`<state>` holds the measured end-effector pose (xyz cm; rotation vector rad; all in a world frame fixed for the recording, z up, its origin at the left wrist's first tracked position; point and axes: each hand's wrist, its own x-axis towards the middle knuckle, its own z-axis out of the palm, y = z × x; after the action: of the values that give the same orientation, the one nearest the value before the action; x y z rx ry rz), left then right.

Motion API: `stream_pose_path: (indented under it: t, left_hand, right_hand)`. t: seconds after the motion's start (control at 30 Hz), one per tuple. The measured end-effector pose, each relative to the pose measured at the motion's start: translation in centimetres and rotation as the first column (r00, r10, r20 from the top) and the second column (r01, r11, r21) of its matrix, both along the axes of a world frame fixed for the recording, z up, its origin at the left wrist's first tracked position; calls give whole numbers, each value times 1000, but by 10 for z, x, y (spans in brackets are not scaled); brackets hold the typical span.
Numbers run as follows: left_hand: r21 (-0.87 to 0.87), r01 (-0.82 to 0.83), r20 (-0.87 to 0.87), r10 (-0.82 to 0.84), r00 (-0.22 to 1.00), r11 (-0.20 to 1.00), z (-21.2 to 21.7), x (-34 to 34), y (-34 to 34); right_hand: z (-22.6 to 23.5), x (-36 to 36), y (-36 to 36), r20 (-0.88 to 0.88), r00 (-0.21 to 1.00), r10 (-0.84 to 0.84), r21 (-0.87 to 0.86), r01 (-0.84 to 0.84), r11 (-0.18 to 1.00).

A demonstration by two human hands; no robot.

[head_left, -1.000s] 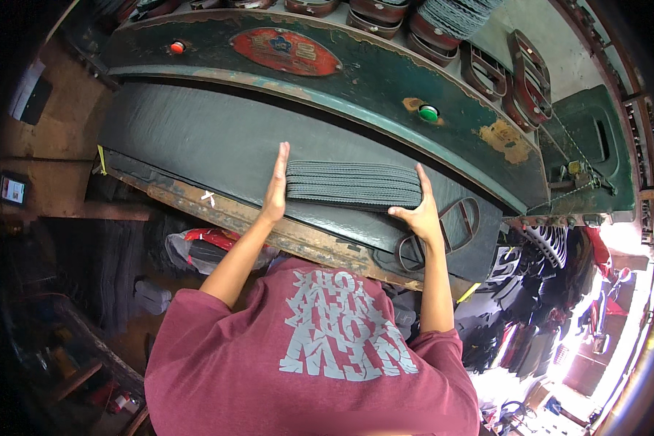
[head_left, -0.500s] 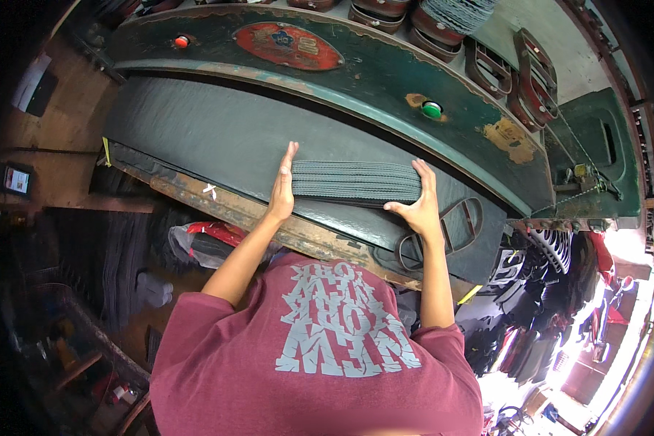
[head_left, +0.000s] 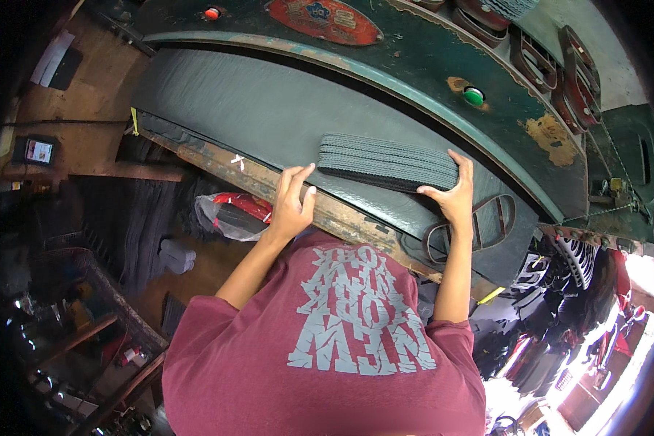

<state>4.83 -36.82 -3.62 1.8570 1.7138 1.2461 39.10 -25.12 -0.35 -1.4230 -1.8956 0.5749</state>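
Observation:
A stack of grey sheets with finely notched edges point(head_left: 385, 156) lies on the dark work surface point(head_left: 232, 94), a black layer at its bottom. My right hand point(head_left: 454, 189) clasps the stack's right end, thumb on the near side and fingers over the far corner. My left hand point(head_left: 292, 207) is off the stack, open and holding nothing, near the surface's front edge with its fingers apart and curved. A sole-shaped cutting die point(head_left: 494, 219) made of a thin band lies just right of my right hand; my wrist covers part of it.
Behind the surface runs a green machine beam point(head_left: 407, 65) with a red button point(head_left: 212, 14) and a green button point(head_left: 474, 96). More cutting dies point(head_left: 578, 76) sit on top of it. A worn wooden edge point(head_left: 218, 161) borders the front. A clear bag with red contents point(head_left: 232, 214) is below.
My left hand has let go of the stack's left end and drawn back toward me. My right hand stays on the right end. The whole view has shifted, so the scene sits further right.

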Motion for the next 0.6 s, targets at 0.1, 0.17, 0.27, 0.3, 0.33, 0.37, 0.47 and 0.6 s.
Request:
stream_pose_path:
  t: [0.1, 0.17, 0.27, 0.3, 0.33, 0.37, 0.47, 0.6]
  left_hand:
    - [-28, -9, 10, 9, 1000, 1000, -5, 2, 1]
    - [-41, 10, 23, -9, 1000, 999, -7, 3, 3]
    - [-43, 40, 35, -39, 999, 998, -11, 6, 4]
    - [-49, 34, 28, -33, 999, 998, -12, 6, 4]
    - [-52, 24, 24, -22, 999, 998, -13, 6, 4]
    - [-44, 22, 14, -21, 1000, 999, -14, 6, 4]
    - [-7, 4, 14, -4, 1000, 1000, -13, 5, 5]
    - [-17, 18, 54, -17, 998, 1000, -8, 4, 7]
  right_hand:
    - [2, 0, 0, 11, 1000, 5, 4, -5, 1000]
    - [2, 0, 0, 17, 1000, 16, 17, -17, 1000]
    - [2, 0, 0, 21, 1000, 7, 1, -7, 1000]
    - [2, 0, 0, 14, 1000, 9, 1, -9, 1000]
    - [2, 0, 0, 16, 1000, 7, 3, -7, 1000]
    - [1, 0, 0, 18, 1000, 7, 6, -8, 1000]
    - [2, -1, -1, 16, 1000, 2, -1, -2, 1000]
    - [2, -2, -1, 20, 1000, 5, 15, -6, 1000]
